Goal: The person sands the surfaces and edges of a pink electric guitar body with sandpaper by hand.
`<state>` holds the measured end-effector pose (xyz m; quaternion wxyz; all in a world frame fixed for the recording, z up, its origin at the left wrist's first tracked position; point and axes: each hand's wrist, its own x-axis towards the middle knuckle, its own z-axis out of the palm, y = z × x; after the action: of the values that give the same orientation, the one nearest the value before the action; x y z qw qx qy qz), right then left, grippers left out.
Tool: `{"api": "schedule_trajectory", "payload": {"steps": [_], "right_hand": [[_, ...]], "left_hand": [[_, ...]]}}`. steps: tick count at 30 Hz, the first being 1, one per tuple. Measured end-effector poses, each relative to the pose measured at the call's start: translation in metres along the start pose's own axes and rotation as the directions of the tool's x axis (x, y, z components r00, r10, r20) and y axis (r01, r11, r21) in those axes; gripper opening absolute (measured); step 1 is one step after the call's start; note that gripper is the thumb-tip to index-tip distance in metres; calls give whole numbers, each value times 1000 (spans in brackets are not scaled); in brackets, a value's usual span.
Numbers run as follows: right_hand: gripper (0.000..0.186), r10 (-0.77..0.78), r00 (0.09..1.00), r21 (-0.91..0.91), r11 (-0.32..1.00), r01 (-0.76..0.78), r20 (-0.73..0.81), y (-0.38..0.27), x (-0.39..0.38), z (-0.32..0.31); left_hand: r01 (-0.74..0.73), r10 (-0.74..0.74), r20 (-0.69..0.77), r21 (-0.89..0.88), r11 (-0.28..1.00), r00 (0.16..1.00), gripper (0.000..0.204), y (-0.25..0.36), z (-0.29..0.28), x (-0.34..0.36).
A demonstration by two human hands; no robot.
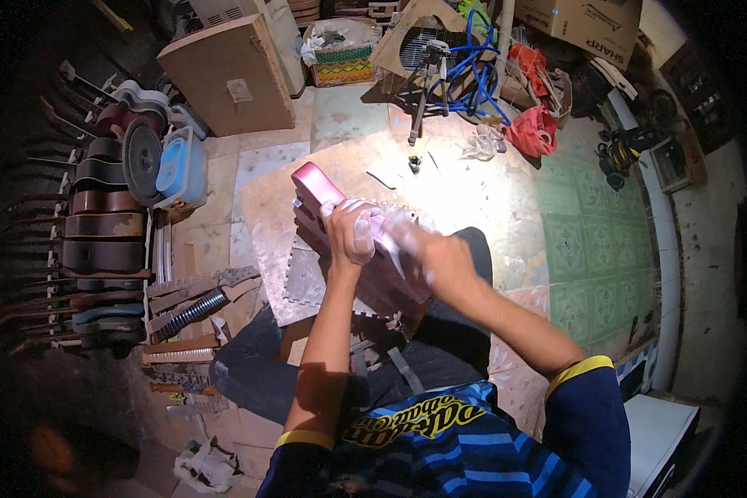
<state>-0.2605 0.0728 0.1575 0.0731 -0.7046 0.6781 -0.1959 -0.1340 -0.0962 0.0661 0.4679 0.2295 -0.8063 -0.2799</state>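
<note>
A pink guitar body (314,189) stands on edge across my lap, its rounded end pointing up and away. My left hand (347,235) grips its upper edge, fingers curled over the side. My right hand (436,253) is just to the right on the same edge, pressed around a pale, blurred wad, perhaps a cloth or sheet (390,232); what it is I cannot tell. The lower part of the body is hidden behind my forearms. Under it lies a worn board (473,191) on the floor.
Several unfinished guitar bodies (100,224) stand in a row at the left, with guitar necks (192,303) lying beside them. A blue tub (181,168), a tripod (430,83), blue hose (473,75), red bags (535,129) and cardboard boxes (224,70) lie beyond.
</note>
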Motion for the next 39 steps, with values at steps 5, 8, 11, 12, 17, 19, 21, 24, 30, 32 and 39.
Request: {"api": "schedule_trajectory", "payload": {"steps": [5, 8, 11, 12, 17, 19, 21, 24, 30, 32, 39], "right_hand": [[72, -30, 999, 1, 1000, 31, -9, -9, -7, -1], [80, 16, 1000, -20, 1000, -16, 5, 6, 6, 4], [81, 31, 998, 1, 1000, -31, 62, -15, -4, 0], [80, 4, 996, 31, 999, -7, 93, -25, -10, -3], [61, 217, 956, 114, 974, -197, -199, 47, 15, 9], [61, 158, 970, 197, 973, -121, -185, 24, 13, 3], [64, 63, 987, 204, 978, -32, -147, 12, 12, 9], [71, 1, 978, 260, 964, 54, -209, 0, -7, 29], [65, 36, 992, 316, 949, 5, -123, 29, -48, 22], [62, 64, 975, 384, 923, 23, -212, 26, -33, 21], [71, -10, 980, 284, 957, 67, -199, -7, -19, 33]], "left_hand": [[-15, 16, 20, -32, 999, 1000, 48, 6, -5, 0], [-5, 4, -28, -62, 998, 1000, 41, 5, -3, 0], [-3, 2, -37, -32, 999, 999, 40, 2, -2, -3], [-11, 10, -35, -24, 1000, 999, 41, 1, -4, -7], [17, -20, -32, -77, 997, 999, 55, 3, -10, -11], [38, -40, -45, -36, 999, 998, 54, 7, -17, -17], [40, -42, -35, -64, 997, 999, 54, 4, -18, -15], [38, -40, -27, -91, 995, 999, 53, 0, -14, -16], [11, -15, -62, -61, 998, 998, 51, -3, -20, -23], [-8, 4, -68, -68, 998, 998, 51, -1, -23, -21], [-4, 3, -20, -62, 998, 1000, 56, -6, -21, -22]]}}
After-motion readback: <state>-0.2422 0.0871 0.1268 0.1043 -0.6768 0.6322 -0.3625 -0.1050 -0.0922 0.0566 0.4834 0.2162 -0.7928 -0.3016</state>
